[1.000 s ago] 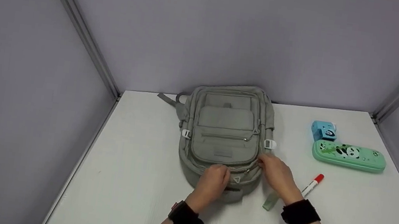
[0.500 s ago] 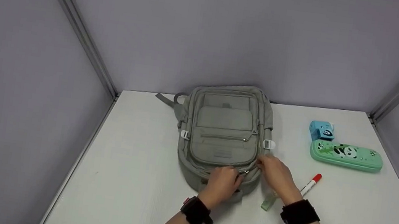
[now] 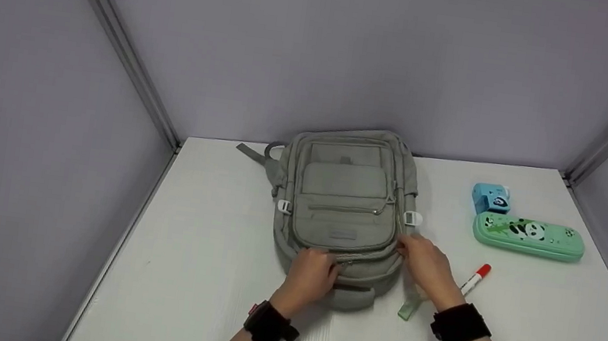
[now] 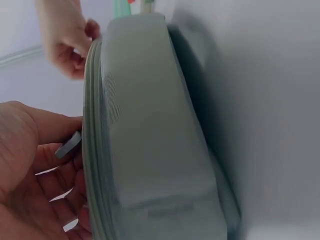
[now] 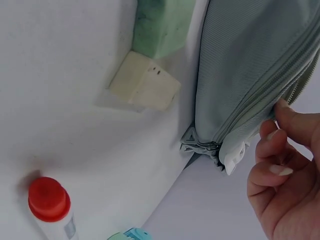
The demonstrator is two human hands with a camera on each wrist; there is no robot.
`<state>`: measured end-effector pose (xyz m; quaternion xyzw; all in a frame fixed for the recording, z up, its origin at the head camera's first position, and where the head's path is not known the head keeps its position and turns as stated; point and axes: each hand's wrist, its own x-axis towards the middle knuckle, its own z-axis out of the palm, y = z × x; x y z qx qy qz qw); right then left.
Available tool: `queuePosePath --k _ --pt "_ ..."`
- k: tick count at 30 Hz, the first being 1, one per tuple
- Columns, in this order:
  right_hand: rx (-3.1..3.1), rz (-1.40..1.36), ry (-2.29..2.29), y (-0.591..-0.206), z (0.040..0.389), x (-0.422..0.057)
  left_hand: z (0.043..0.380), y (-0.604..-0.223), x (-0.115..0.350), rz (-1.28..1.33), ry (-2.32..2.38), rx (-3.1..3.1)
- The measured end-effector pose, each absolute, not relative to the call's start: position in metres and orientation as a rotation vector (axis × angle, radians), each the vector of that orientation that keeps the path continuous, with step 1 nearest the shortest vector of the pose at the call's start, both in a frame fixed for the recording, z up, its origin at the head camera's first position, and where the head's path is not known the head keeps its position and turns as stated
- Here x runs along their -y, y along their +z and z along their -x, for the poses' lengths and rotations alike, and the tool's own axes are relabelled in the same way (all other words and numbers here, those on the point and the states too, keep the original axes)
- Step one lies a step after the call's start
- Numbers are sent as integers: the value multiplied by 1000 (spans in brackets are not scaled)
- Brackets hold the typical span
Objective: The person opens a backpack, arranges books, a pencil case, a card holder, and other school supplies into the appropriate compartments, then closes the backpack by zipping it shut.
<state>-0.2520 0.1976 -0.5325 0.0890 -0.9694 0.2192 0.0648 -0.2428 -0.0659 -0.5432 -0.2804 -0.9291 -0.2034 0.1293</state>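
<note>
A grey-green backpack [image 3: 347,179] lies on its back on the table, its grab handle [image 3: 353,298] towards me. My left hand [image 3: 309,277] is at the near zipper, left of centre. In the left wrist view, a grey zipper pull [image 4: 68,145] sits between the thumb and curled fingers of that hand, against the zipper edge. My right hand [image 3: 427,267] pinches the bag's edge beside the zipper at the near right corner. The right wrist view shows its thumb and index finger on the fabric, with parted zipper teeth [image 5: 302,85] close by.
Right of the bag lie a red-capped marker [image 3: 476,279] and a green-and-cream block [image 5: 145,82], partly behind my right hand in the head view. Farther right are a green panda pencil case [image 3: 528,237] and a small blue panda-printed item [image 3: 491,198]. Walls stand behind and at both sides.
My left hand first shifted right along the near zipper, then moved back left, and the zipper pull there now sits farther left. My right hand has stayed nearly in place at the corner.
</note>
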Motion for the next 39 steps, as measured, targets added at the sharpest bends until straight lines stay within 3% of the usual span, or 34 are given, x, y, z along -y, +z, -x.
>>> queuePosePath --k 10,15,24,34,39 --pt "2912 -287 659 -533 250 -198 251 -541 109 761 -641 2728" --pt "2848 -367 584 -530 247 -187 251 -544 105 799 -629 2789" --pt "2747 -785 542 -539 243 -147 262 -545 94 836 -574 2883" --pt "2704 -805 399 -550 249 -128 261 -546 82 792 -266 2986" --pt "2612 -815 407 -554 252 -126 257 -548 83 825 -372 2919"
